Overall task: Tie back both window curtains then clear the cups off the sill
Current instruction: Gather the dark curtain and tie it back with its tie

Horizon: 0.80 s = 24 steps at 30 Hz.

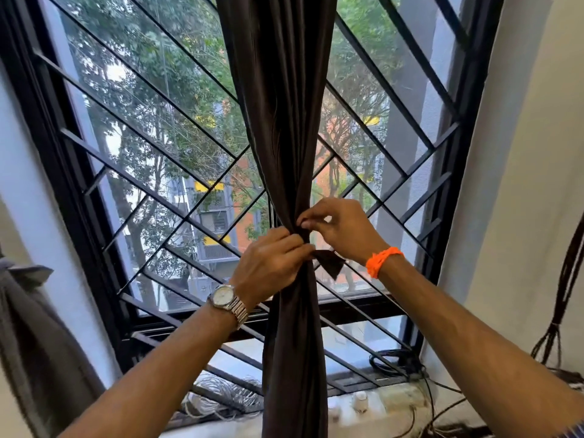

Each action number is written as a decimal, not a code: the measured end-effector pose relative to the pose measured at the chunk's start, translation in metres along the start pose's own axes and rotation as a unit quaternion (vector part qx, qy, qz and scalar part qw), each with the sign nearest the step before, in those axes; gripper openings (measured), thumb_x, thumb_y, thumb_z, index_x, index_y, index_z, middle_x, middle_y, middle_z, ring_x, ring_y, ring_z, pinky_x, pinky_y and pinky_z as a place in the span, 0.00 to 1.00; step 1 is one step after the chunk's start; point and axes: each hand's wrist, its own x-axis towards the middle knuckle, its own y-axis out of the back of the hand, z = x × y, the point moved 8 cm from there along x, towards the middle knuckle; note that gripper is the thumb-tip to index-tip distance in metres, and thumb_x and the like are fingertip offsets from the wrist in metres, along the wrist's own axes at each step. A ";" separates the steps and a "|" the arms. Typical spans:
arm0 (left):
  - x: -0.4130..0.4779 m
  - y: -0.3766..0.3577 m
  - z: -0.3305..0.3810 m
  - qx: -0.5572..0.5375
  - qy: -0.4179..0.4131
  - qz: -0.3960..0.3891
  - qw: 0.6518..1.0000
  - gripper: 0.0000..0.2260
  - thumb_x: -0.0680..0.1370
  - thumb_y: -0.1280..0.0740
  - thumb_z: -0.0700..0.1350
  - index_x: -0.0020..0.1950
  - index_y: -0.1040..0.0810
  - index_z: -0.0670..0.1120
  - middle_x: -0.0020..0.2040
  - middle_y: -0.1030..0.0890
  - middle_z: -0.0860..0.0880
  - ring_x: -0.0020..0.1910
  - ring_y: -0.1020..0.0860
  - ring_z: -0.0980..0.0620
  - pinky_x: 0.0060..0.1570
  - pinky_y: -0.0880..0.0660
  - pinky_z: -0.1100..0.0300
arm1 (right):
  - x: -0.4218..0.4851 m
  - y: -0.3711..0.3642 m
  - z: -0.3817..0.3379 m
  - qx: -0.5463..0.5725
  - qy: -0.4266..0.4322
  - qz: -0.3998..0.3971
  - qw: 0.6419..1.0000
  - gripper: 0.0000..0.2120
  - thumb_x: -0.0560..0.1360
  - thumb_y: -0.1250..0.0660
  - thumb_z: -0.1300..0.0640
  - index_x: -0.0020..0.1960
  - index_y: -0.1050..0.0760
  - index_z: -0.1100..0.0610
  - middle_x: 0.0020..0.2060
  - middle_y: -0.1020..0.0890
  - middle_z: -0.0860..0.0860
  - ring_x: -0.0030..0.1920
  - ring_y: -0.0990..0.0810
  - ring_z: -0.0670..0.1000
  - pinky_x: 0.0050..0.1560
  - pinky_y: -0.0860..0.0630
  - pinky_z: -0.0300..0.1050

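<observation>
**Now knotting: dark curtain bunched at window centre, tie not yet secure**

Both hands are working at the pinch point of the dark brown curtain (pixel 284 137), which is hanging gathered down the middle of the barred window (pixel 151 147). Left hand (pixel 271 263), wristwatch (pixel 226 299) on it, is closing its fingers around the bunched cloth from 9 o'clock. Right hand (pixel 341 229), orange wrist band (pixel 380 260) below it, is pinching at the gather from 3 o'clock with thumb and fingertips; a short dark tail of tie fabric (pixel 330 262) is sticking out beneath it toward 5 o'clock.

Risks, as judged:
- Tail is looking short; if the right pinch is slipping, the wrap is likely loosening and the folds spreading again.
- Left grip is carrying the bunch; easing it too soon is probably undoing the gather.
- Small pale cups (pixel 360 401), it seems, are standing on the sill (pixel 373 418) at 5 o'clock, near the curtain hem; a swinging hem could be knocking them over. Cables (pixel 398 361) are lying just beside.

A second curtain, if any, is not identifiable.
</observation>
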 end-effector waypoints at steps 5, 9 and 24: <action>0.013 0.000 -0.019 -0.085 0.111 -0.002 0.990 0.06 0.75 0.29 0.45 0.46 0.15 0.44 0.61 0.29 0.47 0.46 0.22 0.47 0.44 0.24 0.55 | -0.003 0.008 0.006 0.129 -0.089 -0.024 0.987 0.07 0.67 0.23 0.61 0.46 0.15 0.57 0.37 0.14 0.52 0.40 0.15 0.46 0.46 0.20 0.36; 0.014 -0.008 -0.025 -0.134 0.203 0.011 0.970 0.05 0.70 0.23 0.42 0.44 0.14 0.44 0.55 0.21 0.46 0.42 0.21 0.51 0.43 0.25 0.63 | -0.011 0.007 0.021 0.293 -0.189 0.008 0.937 0.17 0.63 0.22 0.68 0.50 0.20 0.64 0.32 0.15 0.56 0.38 0.15 0.55 0.51 0.18 0.50; 0.005 -0.009 -0.055 -0.216 0.407 0.051 0.886 0.15 0.62 0.21 0.41 0.40 0.25 0.49 0.32 0.19 0.53 0.32 0.20 0.54 0.33 0.23 0.55 | -0.043 -0.009 0.034 0.491 -0.162 0.014 0.856 0.19 0.63 0.44 0.79 0.48 0.31 0.62 0.56 0.18 0.63 0.59 0.19 0.60 0.51 0.22 0.50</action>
